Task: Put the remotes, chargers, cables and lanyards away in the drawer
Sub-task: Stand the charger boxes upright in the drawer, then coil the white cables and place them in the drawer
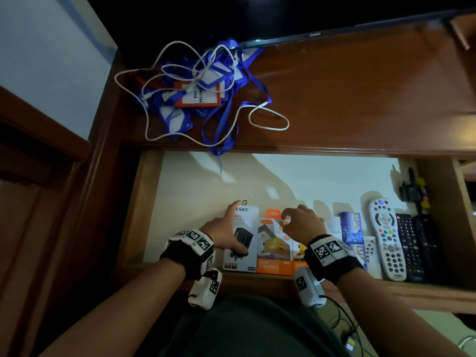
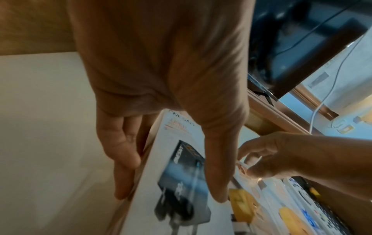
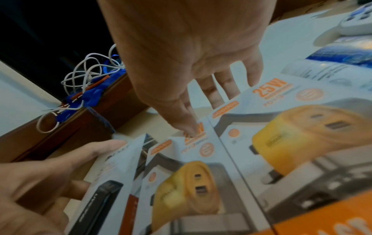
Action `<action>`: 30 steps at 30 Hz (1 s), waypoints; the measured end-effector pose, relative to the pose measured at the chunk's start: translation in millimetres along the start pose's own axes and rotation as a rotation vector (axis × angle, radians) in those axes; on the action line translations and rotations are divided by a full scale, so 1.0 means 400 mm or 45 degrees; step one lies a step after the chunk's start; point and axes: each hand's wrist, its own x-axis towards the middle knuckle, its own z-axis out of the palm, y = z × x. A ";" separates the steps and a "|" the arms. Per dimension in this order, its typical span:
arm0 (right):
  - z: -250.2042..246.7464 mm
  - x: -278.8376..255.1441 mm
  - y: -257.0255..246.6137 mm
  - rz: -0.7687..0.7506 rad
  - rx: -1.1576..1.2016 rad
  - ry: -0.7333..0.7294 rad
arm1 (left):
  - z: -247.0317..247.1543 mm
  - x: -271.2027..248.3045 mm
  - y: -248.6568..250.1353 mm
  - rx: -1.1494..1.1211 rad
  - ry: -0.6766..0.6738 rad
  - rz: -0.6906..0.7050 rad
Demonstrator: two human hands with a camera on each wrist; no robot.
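Observation:
The drawer stands open with a white bottom. My left hand holds a white charger box at the drawer's front, thumb on its face and fingers along its left edge. Right beside it lies an orange charger box. My right hand pinches that box's top, thumb on the face and fingers curled over the edge. A second orange box lies next to it. Blue lanyards tangled with white cable lie on the cabinet top.
At the drawer's right lie a blue box, a white remote, two black remotes and a dark plug. The drawer's back half shows bare bottom. A dark TV screen stands behind the lanyards.

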 end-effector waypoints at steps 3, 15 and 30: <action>-0.011 0.008 -0.020 0.026 0.027 -0.034 | -0.012 -0.001 -0.010 -0.114 -0.016 -0.011; -0.186 0.080 -0.106 -0.437 0.514 1.124 | -0.270 -0.063 0.084 -0.263 0.825 0.396; -0.232 0.143 -0.131 0.014 -0.214 0.439 | -0.650 0.079 0.151 0.435 1.201 0.286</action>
